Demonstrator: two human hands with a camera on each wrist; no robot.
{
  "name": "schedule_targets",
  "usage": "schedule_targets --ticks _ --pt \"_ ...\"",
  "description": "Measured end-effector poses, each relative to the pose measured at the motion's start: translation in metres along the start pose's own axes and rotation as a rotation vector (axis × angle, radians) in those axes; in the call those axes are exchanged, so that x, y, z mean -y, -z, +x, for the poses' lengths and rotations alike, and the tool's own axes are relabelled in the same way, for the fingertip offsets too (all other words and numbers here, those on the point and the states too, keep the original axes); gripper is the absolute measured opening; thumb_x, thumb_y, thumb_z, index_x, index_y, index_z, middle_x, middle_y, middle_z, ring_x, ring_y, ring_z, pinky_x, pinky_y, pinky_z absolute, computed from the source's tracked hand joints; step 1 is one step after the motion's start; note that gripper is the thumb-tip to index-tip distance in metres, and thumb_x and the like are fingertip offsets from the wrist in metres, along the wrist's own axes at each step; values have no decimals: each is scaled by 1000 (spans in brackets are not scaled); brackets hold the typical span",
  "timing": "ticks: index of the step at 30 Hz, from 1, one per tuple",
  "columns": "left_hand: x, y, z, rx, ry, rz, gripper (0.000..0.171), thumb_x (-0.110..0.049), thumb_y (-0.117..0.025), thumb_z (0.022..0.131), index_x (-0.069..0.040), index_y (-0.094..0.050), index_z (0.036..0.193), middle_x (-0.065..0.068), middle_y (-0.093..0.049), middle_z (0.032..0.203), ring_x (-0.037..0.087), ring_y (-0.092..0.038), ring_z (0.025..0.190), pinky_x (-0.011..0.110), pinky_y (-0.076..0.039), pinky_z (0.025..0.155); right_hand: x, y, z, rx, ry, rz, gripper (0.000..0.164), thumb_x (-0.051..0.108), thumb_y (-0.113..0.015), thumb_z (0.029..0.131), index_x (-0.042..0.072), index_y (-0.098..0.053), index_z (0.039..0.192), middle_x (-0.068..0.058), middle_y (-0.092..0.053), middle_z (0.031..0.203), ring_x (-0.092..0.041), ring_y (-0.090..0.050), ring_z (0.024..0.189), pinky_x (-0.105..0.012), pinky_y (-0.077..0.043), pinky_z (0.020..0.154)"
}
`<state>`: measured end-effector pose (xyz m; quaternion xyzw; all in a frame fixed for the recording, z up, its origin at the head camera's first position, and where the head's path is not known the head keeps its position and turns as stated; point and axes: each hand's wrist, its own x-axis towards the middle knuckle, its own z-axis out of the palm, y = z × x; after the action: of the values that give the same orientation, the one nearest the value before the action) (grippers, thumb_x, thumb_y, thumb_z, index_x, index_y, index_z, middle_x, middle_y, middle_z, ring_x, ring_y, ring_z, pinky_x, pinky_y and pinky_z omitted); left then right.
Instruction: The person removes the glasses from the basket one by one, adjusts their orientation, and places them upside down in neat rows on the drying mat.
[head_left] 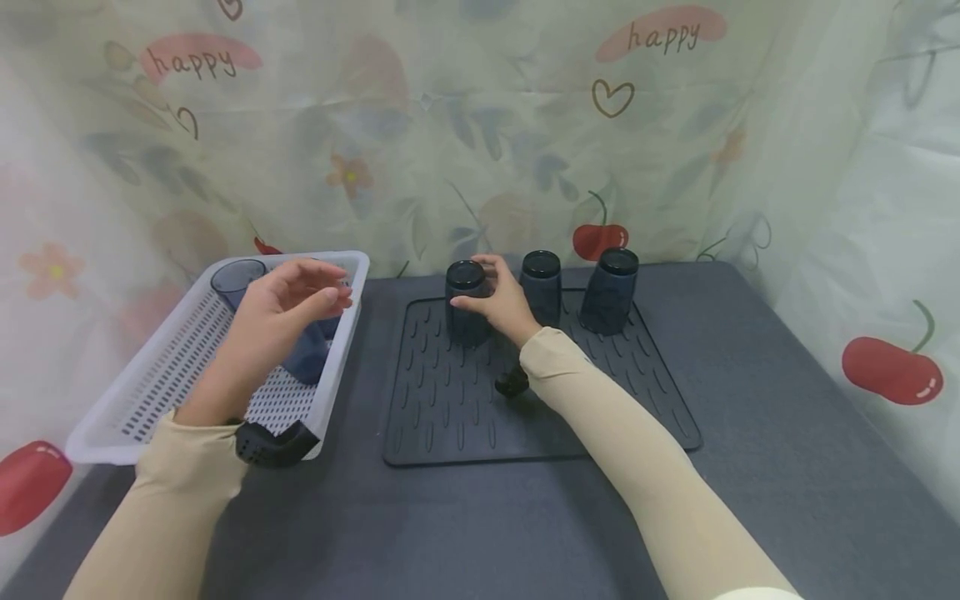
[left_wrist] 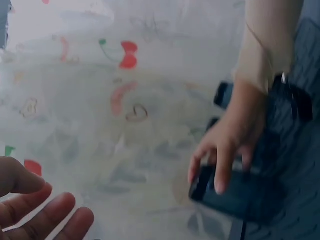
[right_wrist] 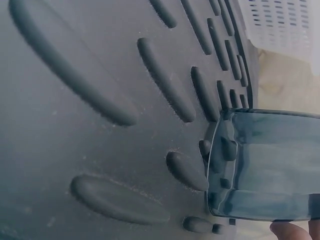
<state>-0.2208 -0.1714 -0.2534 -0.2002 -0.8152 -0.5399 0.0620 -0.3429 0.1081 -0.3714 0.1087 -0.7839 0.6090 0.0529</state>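
Observation:
My right hand (head_left: 501, 302) holds a dark blue drinking glass (head_left: 467, 321) near its upturned base, thumb on one side and fingers on the other. That glass stands upside down at the left part of a black ridged drying mat (head_left: 442, 417); the right wrist view shows its rim at the mat's ridges. Two more upturned glasses, one in the middle (head_left: 542, 292) and one at the right (head_left: 609, 292), stand on the mat. My left hand (head_left: 273, 312) hovers over a white basket (head_left: 356, 312), fingers loosely bent, nothing held. Its fingertips (left_wrist: 80, 222) show in the left wrist view.
Inside the basket lie more blue glasses, one at the back (head_left: 238, 273) and one leaning at the right side (head_left: 306, 357), partly hidden by my left hand. A patterned curtain (head_left: 420, 150) hangs behind the dark grey table (head_left: 450, 533).

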Motion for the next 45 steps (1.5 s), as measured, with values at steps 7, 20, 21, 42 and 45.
schedule_targets --ticks 7,20,21,42,45 --pt "24 17 6 -137 -34 98 24 -21 -60 97 -11 -60 118 -8 -66 102 5 -65 94 14 -51 81 0 0 0 -1 -2 -16 73 17 -81 79 20 -41 140 -9 -46 141 -28 -43 135 -45 -44 104" --pt "57 42 9 -321 72 178 34 -21 -57 97 -10 -54 129 -9 -57 116 0 -53 105 9 -42 83 1 0 -1 4 -3 -14 72 18 -81 80 21 -40 140 -8 -46 142 -27 -43 136 -46 -44 104" --pt "59 43 8 -322 90 189 34 -22 -57 98 -11 -54 129 -9 -56 117 0 -52 105 9 -42 84 1 0 -1 4 -3 -14 73 18 -81 80 21 -40 140 -8 -46 142 -27 -43 136 -46 -44 104" --pt "78 56 11 -282 327 251 48 -24 -52 98 0 -44 139 15 -50 133 25 -46 124 35 -41 94 -1 -1 0 -1 0 -19 73 18 -81 79 22 -40 140 -8 -46 142 -28 -41 137 -46 -42 106" --pt "79 56 13 -275 354 244 50 -24 -51 98 1 -42 141 23 -44 141 34 -42 129 42 -40 99 -1 -1 1 -2 2 -17 73 18 -81 79 22 -40 140 -8 -46 142 -28 -43 136 -46 -43 105"
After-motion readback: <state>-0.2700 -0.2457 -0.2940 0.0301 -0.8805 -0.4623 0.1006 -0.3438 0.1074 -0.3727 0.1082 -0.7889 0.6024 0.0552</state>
